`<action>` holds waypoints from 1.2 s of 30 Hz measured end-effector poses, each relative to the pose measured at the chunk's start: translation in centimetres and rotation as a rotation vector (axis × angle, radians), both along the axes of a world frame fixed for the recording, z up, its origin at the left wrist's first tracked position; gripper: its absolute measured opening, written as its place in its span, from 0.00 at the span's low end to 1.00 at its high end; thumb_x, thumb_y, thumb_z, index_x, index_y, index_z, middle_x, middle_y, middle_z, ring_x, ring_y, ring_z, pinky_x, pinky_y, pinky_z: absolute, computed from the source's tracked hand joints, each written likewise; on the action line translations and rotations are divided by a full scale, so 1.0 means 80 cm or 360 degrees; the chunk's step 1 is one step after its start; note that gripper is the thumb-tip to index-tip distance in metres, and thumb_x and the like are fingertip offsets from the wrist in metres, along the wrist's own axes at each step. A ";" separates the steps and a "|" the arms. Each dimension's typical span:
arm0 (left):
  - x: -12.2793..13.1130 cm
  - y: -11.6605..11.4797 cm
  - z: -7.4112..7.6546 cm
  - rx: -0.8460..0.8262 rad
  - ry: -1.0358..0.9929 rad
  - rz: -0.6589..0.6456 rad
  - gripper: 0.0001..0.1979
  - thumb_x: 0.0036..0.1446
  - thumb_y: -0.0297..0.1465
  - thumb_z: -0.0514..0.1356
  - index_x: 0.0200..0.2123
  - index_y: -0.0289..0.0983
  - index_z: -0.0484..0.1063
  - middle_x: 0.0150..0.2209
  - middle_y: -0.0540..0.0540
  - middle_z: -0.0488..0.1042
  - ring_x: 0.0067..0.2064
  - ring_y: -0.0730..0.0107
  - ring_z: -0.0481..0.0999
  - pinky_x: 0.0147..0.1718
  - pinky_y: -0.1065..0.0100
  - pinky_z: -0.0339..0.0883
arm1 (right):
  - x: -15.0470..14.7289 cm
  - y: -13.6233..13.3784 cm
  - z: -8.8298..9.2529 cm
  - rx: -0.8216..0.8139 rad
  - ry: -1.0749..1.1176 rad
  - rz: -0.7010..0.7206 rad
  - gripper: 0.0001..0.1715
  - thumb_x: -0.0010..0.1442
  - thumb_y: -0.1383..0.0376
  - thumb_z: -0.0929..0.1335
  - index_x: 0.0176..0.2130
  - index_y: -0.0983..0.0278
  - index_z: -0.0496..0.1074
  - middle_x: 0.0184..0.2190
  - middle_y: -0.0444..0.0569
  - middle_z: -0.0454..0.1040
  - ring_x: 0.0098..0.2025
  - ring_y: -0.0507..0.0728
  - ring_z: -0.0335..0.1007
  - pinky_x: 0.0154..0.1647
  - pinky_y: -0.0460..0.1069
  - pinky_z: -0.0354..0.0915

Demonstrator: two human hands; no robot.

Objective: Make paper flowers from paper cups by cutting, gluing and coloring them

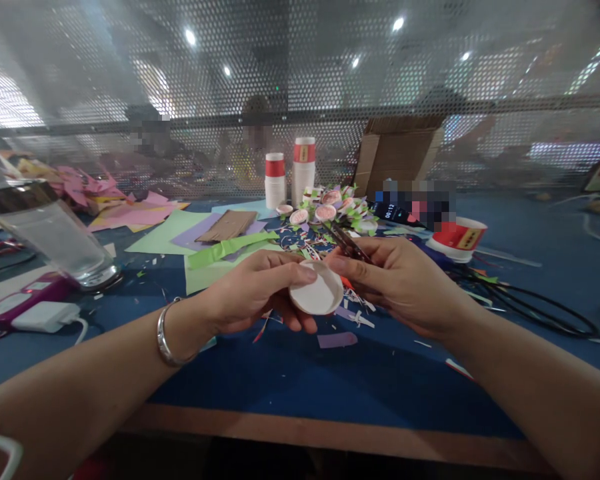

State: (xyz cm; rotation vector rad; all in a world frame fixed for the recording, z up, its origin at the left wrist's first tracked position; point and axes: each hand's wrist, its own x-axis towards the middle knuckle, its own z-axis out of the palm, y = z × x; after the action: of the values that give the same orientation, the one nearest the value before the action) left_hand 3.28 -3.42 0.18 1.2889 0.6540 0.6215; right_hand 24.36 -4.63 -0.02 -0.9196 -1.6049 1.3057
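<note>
My left hand (257,287), with a silver bangle on the wrist, pinches a round white paper-cup base (316,288) above the blue table (300,380). Thumb and fingers close round the disc's left edge. My right hand (397,277) is closed on a pair of dark scissors (347,241), whose blades point up and away just beyond the disc. The right fingertips almost touch the disc's upper right rim. Paper scraps lie on the table under both hands.
Behind the hands sits a cluster of paper-cup flowers (330,212) with green leaves. Two stacks of red-and-white cups (290,175), a tipped cup (457,238), coloured paper sheets (180,230), a glass jar (55,237), black cables (535,303), a cardboard box and a mesh screen surround them.
</note>
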 end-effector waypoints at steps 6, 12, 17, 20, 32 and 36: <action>-0.001 0.000 0.001 -0.0006 -0.0145 0.0052 0.09 0.59 0.31 0.65 0.38 0.30 0.78 0.32 0.43 0.82 0.28 0.69 0.83 0.24 0.78 0.75 | 0.001 0.001 0.003 -0.0012 -0.0001 -0.0032 0.17 0.57 0.53 0.77 0.35 0.64 0.76 0.17 0.35 0.58 0.18 0.45 0.44 0.17 0.46 0.38; 0.000 -0.005 0.003 -0.0141 -0.0207 0.0067 0.09 0.55 0.25 0.67 0.40 0.30 0.78 0.35 0.43 0.83 0.31 0.66 0.85 0.28 0.77 0.78 | 0.003 0.000 0.005 -0.0018 0.0011 -0.0053 0.20 0.57 0.51 0.76 0.34 0.65 0.76 0.16 0.34 0.55 0.17 0.44 0.43 0.16 0.47 0.38; 0.000 -0.004 0.006 -0.0268 -0.0220 0.0019 0.09 0.55 0.23 0.64 0.41 0.28 0.78 0.36 0.39 0.84 0.32 0.65 0.85 0.29 0.77 0.78 | 0.003 0.000 0.004 -0.0079 0.0060 -0.0050 0.19 0.56 0.53 0.77 0.34 0.66 0.76 0.16 0.35 0.58 0.18 0.44 0.45 0.16 0.45 0.38; -0.002 0.000 0.008 -0.0381 -0.0217 -0.0053 0.10 0.55 0.22 0.61 0.41 0.27 0.77 0.37 0.37 0.84 0.32 0.65 0.86 0.29 0.79 0.78 | 0.002 -0.001 0.005 -0.0105 0.0082 -0.0051 0.18 0.54 0.55 0.78 0.32 0.66 0.76 0.16 0.35 0.58 0.17 0.44 0.44 0.16 0.45 0.38; -0.006 0.004 0.002 -0.0323 -0.0210 -0.0223 0.11 0.56 0.23 0.63 0.43 0.29 0.77 0.39 0.38 0.83 0.35 0.65 0.86 0.29 0.79 0.77 | 0.000 -0.006 0.010 -0.0177 0.0137 -0.0011 0.14 0.55 0.58 0.78 0.30 0.65 0.75 0.16 0.35 0.56 0.17 0.44 0.42 0.16 0.44 0.37; -0.004 0.002 -0.004 0.0205 0.0002 -0.0071 0.10 0.56 0.28 0.66 0.42 0.33 0.76 0.36 0.43 0.80 0.34 0.69 0.82 0.28 0.76 0.75 | 0.001 -0.006 0.009 -0.0172 0.0134 -0.0016 0.13 0.56 0.59 0.78 0.33 0.65 0.75 0.18 0.36 0.61 0.18 0.43 0.44 0.16 0.45 0.37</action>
State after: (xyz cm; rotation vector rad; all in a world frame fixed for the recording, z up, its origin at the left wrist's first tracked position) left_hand 2.93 -3.25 -0.16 1.4202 0.5921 0.6347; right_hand 24.41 -5.11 0.68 -0.9240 -1.4753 1.4167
